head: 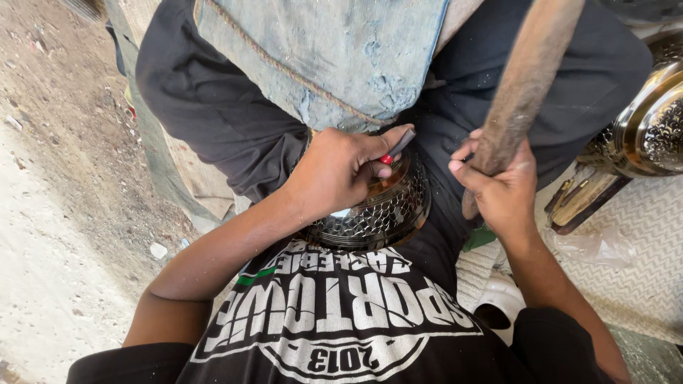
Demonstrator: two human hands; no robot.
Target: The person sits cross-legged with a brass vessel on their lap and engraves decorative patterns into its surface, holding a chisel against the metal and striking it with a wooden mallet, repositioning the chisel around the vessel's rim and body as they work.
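One pierced metal bowl (380, 213), silver with a brassy inside, rests on the person's lap between the thighs, its near rim touching the printed black shirt (334, 313).

One left hand (334, 174) lies over the bowl's far-left rim, fingers closed around one slim tool with a red band (395, 151), whose tip points down toward the bowl's inside.

One right hand (501, 192) is just beside the bowl's right edge, fingers wrapped around the lower end of one thick, dusty wooden mallet handle (523, 85), which rises to the upper edge of the view; its head is out of sight.

One faded denim cloth (320, 57) covers the lap beyond the bowl.

One larger brass and silver vessel (651, 124) stands at the right edge on one pale woven mat (640, 242). Bare dusty ground (50, 213) gives open room on the left.
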